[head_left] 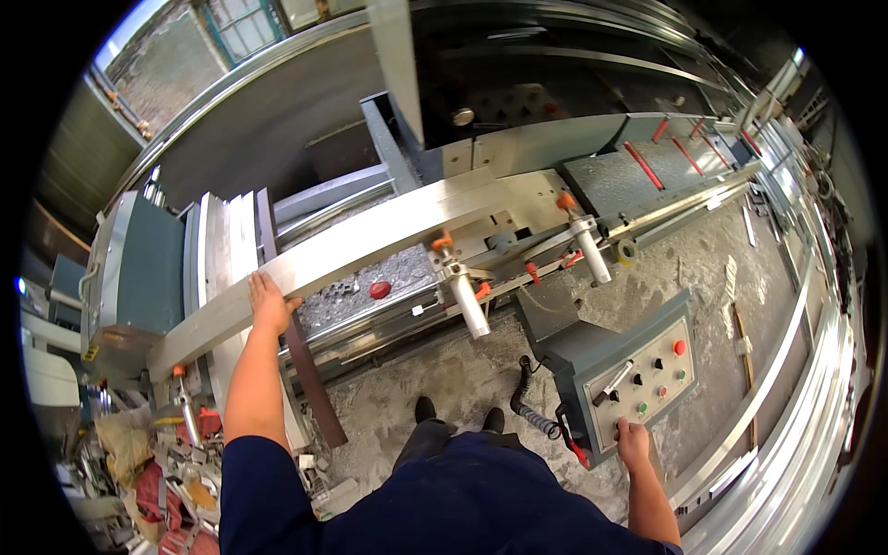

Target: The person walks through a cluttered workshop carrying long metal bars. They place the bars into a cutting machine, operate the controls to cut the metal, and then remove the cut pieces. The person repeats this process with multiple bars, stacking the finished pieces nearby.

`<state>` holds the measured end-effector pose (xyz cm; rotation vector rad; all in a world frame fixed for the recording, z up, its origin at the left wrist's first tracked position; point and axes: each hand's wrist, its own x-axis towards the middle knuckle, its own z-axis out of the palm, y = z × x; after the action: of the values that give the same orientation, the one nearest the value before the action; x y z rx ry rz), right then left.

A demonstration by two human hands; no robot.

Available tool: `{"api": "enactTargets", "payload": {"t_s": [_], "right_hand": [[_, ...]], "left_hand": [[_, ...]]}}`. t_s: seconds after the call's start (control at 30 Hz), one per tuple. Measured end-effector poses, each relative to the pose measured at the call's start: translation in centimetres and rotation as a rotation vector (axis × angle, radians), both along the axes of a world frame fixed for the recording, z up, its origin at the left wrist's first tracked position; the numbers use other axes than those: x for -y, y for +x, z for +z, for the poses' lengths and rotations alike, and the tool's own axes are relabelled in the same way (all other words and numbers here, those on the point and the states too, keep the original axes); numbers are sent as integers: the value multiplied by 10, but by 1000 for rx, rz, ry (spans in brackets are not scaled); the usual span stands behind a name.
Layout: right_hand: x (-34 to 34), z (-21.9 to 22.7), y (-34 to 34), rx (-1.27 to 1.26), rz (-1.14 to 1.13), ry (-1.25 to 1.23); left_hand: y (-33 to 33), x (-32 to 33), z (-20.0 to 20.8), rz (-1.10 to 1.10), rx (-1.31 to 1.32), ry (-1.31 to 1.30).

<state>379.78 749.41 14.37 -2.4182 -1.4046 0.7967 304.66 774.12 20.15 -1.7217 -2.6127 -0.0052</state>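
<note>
- Aluminium profile (370,242), long and pale, lies across the machine bed (518,208) from lower left to upper right; its left end juts past the bed, over a grey cabinet (139,268)
- left hand (266,302) rests flat on the near face of the profile, close to its left end; fingers spread and laid against the metal, thumb on the near edge, not clenched round it
- right hand (633,438) sits at the lower edge of the control box (629,375); fingers curled, the tips touching the panel face near a green button (641,407); whether one is pressing a button I cannot tell
- control box is grey with a pale panel; a red button (680,347) at its upper right, black knobs between, a coiled black cable (532,407) hanging from its left side
- two white clamp cylinders (467,301) with orange caps stand tilted just in front of the profile, one near the middle, the other (589,248) further right
- red round knob (379,289) lies on the chip-covered tray below the profile, between left hand and near clamp
- brown strip (314,388) leans down from the bed to the floor, just right of the left forearm
- scrap and red pieces (166,462) are piled at lower left; long metal bars (786,444) run along the right edge
- concrete floor (462,370) is dusty; the person's dark shoes (458,412) stand between bed and control box
</note>
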Motion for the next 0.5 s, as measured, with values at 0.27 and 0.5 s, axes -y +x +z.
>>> {"api": "enactTargets", "payload": {"t_s": [0.27,0.5], "right_hand": [[-32,21,71,101,-234,172],[-58,27,122,-20,-427,191]], "left_hand": [[-48,6,-41,-142,-42,8],[-39,-11,-32,-123,-148,-145]]}}
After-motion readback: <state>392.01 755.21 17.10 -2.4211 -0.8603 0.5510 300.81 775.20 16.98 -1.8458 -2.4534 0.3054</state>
